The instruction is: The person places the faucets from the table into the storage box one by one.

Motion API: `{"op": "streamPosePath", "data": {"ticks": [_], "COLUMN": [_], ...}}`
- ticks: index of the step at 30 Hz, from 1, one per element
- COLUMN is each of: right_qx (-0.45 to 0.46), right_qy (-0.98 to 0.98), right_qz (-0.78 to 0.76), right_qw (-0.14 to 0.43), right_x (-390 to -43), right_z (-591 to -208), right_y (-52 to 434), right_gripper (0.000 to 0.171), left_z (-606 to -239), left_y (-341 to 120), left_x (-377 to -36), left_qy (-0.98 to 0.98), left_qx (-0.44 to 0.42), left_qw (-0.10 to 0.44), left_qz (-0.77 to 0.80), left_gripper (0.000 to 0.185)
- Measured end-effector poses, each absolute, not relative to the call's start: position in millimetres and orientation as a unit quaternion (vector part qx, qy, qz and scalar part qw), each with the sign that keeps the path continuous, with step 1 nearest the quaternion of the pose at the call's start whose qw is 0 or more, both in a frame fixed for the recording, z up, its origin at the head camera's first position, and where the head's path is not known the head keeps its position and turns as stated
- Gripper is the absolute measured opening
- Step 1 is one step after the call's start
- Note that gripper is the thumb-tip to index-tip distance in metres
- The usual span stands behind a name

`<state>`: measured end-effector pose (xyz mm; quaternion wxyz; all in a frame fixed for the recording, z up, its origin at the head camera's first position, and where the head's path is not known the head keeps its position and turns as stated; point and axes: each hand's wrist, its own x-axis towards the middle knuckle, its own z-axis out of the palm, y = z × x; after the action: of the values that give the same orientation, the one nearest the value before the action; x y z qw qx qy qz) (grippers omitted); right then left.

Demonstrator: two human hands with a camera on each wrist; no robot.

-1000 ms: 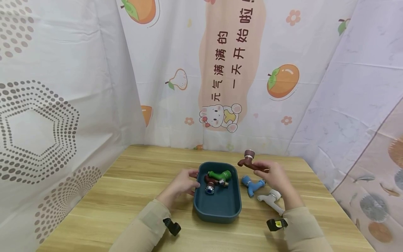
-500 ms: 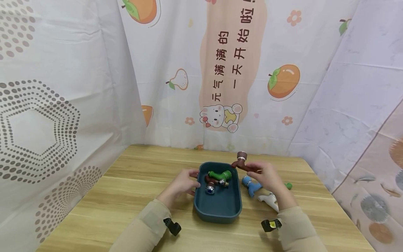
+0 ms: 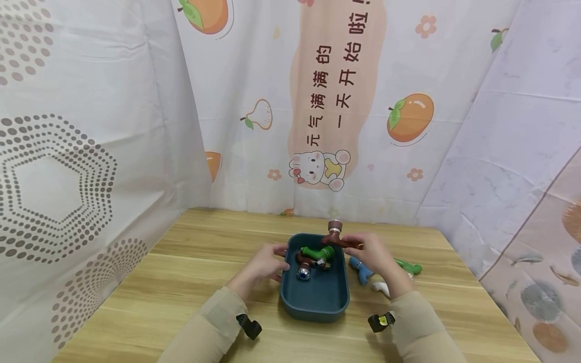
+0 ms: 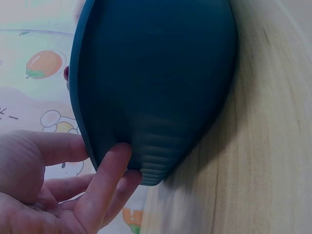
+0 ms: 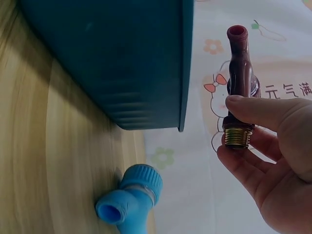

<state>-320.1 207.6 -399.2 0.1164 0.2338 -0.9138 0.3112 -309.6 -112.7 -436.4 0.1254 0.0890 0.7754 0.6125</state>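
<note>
A dark teal plastic bin (image 3: 315, 298) stands on the table, with a green tap (image 3: 324, 253) and a brown-red tap (image 3: 303, 264) lying inside it at the far end. My left hand (image 3: 265, 262) touches the bin's left side, its fingers fairly straight against the outer wall. Above the bin's far right rim, another brown-red tap (image 3: 334, 234) is pinched in my right hand (image 3: 371, 252). In the right wrist view, thumb and fingers hold this tap (image 5: 240, 80) near its brass threaded end (image 5: 237, 138), its spout pointing up.
Right of the bin lie a blue tap (image 3: 361, 272), a white tap (image 3: 381, 288) and another green tap (image 3: 410, 267), the latter two partly hidden by my right arm. Printed curtains (image 3: 254, 151) hang behind the wooden table (image 3: 199, 252) and at both sides.
My right hand has carried the brown-red tap leftward, from right of the bin to over its far right rim. My left hand has stayed at the bin's side.
</note>
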Motion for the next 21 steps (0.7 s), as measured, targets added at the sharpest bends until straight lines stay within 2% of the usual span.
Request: {"op": "streamPosePath", "data": {"ticks": [21], "right_qx": [0.278], "right_qy": [-0.921], "right_qz": [0.266], "right_qw": [0.054], "right_x": [-342], "right_z": [-398], "right_y": [182], "right_gripper": [0.021], "left_z": [-438], "left_y": [-113], "left_x": [-312], "left_qy": [0.774], "left_qx": [0.09], "left_qw": [0.128], "left_qz": [0.613], "left_gripper": [0.064]}}
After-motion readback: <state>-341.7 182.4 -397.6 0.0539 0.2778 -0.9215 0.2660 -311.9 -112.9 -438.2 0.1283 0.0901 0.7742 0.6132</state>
